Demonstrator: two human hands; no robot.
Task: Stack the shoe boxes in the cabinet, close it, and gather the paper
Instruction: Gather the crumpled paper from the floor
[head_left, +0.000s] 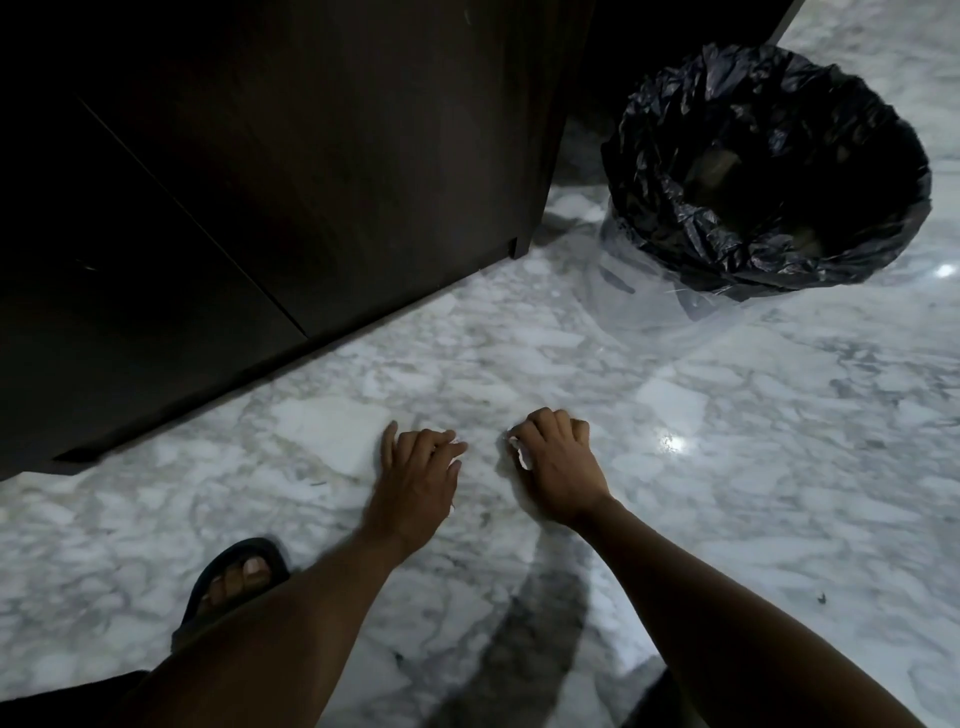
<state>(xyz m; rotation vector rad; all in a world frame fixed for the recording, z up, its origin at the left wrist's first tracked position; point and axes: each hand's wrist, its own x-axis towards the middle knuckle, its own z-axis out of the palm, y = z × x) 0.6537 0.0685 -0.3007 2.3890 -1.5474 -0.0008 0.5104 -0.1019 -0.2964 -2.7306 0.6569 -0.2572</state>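
Note:
The dark wooden cabinet (291, 171) fills the upper left, and its doors are shut. Both my hands rest low on the white marble floor (727, 467) in front of it. My right hand (558, 467) is curled into a fist around a scrap of white paper (522, 454) that pokes out by the thumb. My left hand (418, 473) lies beside it with fingers bent; a bit of white paper (458, 446) shows at its fingertips. No shoe boxes are visible.
A bin lined with a black plastic bag (769, 171) stands on the floor at the upper right, to the right of the cabinet's corner. My foot in a black sandal (236, 577) is planted at the lower left.

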